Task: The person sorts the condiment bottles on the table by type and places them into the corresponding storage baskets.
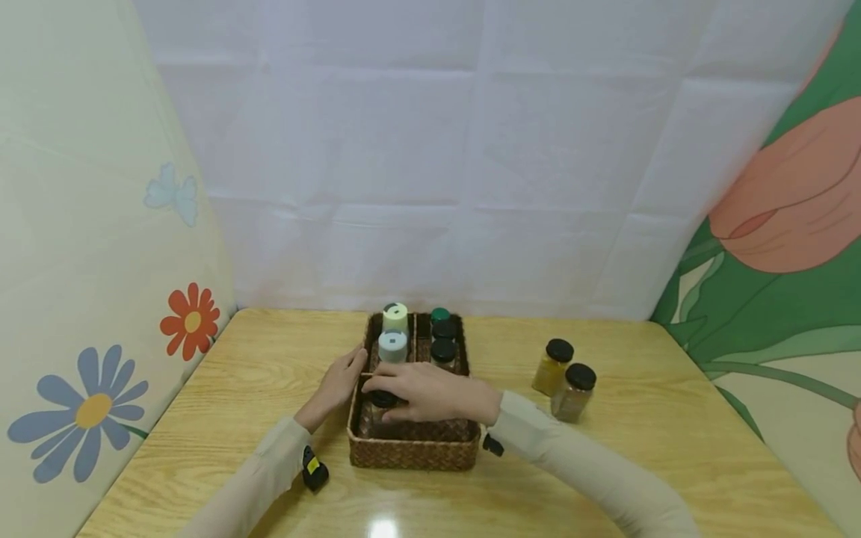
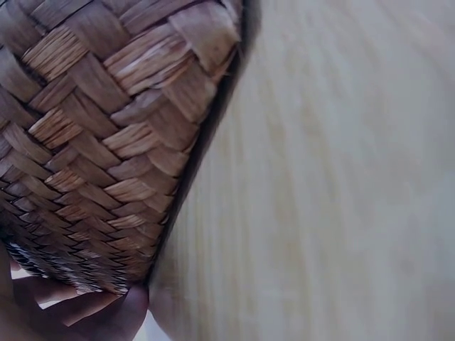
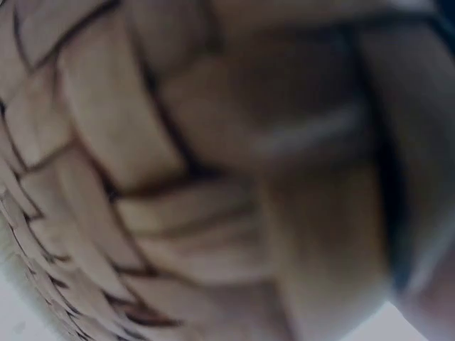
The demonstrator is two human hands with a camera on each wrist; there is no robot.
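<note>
A woven brown basket (image 1: 413, 454) with dividers stands on the table. Inside its front compartment, my right hand (image 1: 420, 392) grips a jar by its black lid (image 1: 382, 398) from above; the hand hides most of the jar. My left hand (image 1: 339, 385) rests against the basket's left outer side, and in the left wrist view its fingers (image 2: 128, 312) touch the weave low down. In the back left compartment are a light green-capped container (image 1: 395, 317) and a white-capped one (image 1: 393, 346). The back right compartment holds a green-lidded jar (image 1: 440, 317) and two black-lidded jars (image 1: 443, 350).
To the right of the basket, on the wooden table (image 1: 639, 448), stand a yellow-filled jar (image 1: 553, 368) and a brownish-filled jar (image 1: 573, 394), both with black lids. A white cloth (image 1: 430, 187) hangs behind the table, with printed cloths at both sides.
</note>
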